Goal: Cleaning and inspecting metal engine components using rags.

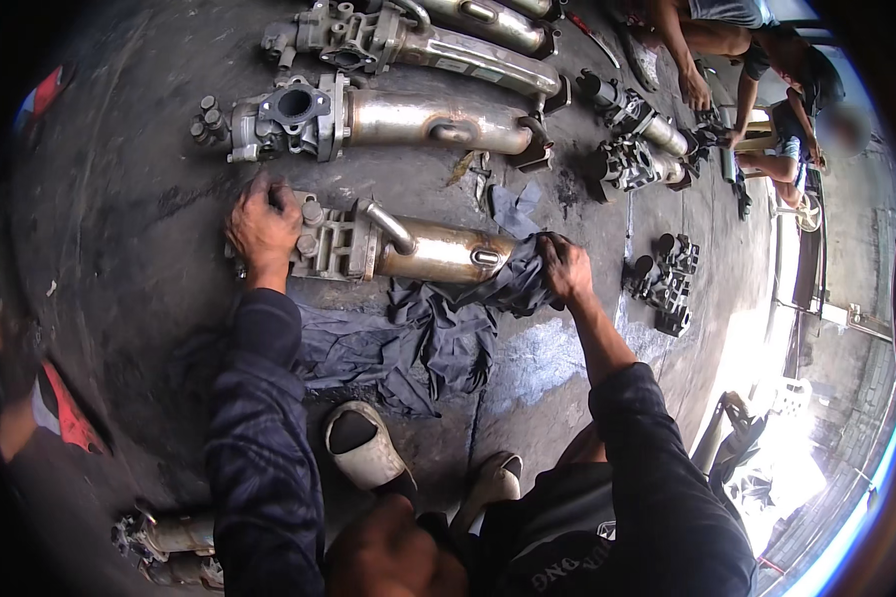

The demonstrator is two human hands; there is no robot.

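Note:
A metal cylindrical cooler assembly, with a cast valve housing at its left end and a bent pipe on top, lies on the dark floor before me. My left hand grips the left end of the housing, fingers curled around it. At the cylinder's right end, my right hand holds a dark grey cloth against the metal. The cloth hides that end of the cylinder. More crumpled dark cloth is spread on the floor between the assembly and my feet.
Similar assemblies lie in a row beyond. Smaller cast parts and cylinders are at the right. A cloth scrap lies nearby. Two people work at the upper right. More assemblies lie at lower left.

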